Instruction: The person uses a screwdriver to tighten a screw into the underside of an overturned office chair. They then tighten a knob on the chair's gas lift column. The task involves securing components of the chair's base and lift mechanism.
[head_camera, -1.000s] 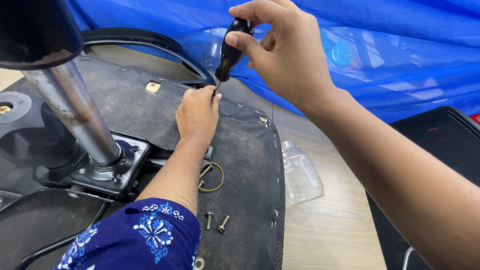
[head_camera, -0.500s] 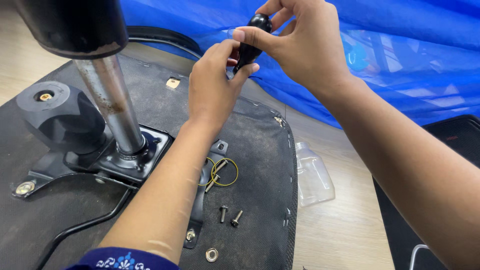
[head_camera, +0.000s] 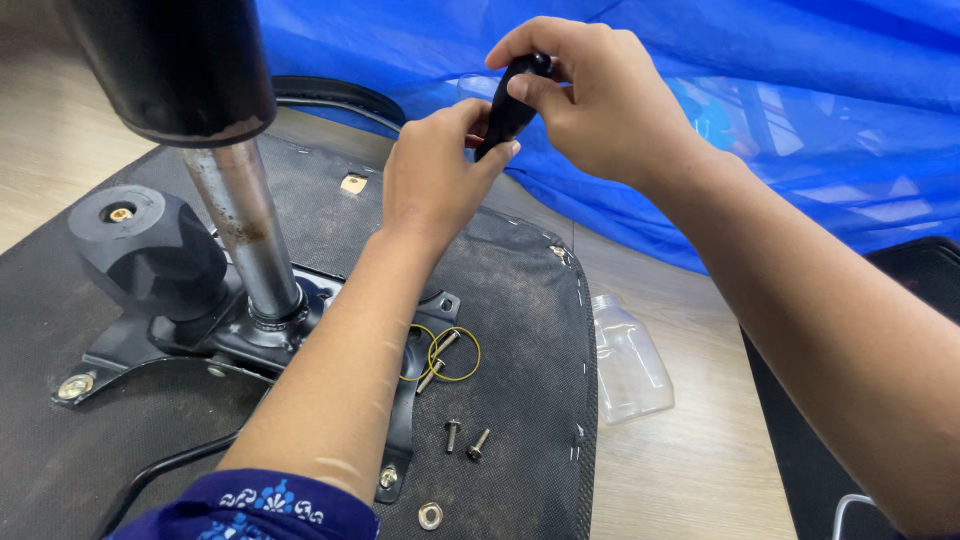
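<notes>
My right hand (head_camera: 590, 105) grips the black handle of a screwdriver (head_camera: 508, 105), held up in the air over the far edge of an upturned chair seat (head_camera: 520, 290). My left hand (head_camera: 435, 175) is raised beside it, fingertips touching the lower part of the handle. The screwdriver's shaft is hidden behind my left hand. Below my left forearm lie a yellow rubber band (head_camera: 455, 352) and loose screws (head_camera: 465, 438) on the seat's black fabric.
A metal gas-lift column (head_camera: 245, 235) rises from the black seat mechanism (head_camera: 150, 265) at the left. A clear plastic bottle (head_camera: 625, 365) lies on the wooden floor by the seat's right edge. Blue tarpaulin (head_camera: 800, 110) covers the back. A black object (head_camera: 900, 290) sits at far right.
Both hands have lifted off the seat. My left hand left the fabric and came up to meet the screwdriver handle. The view has shifted, showing more of the mechanism.
</notes>
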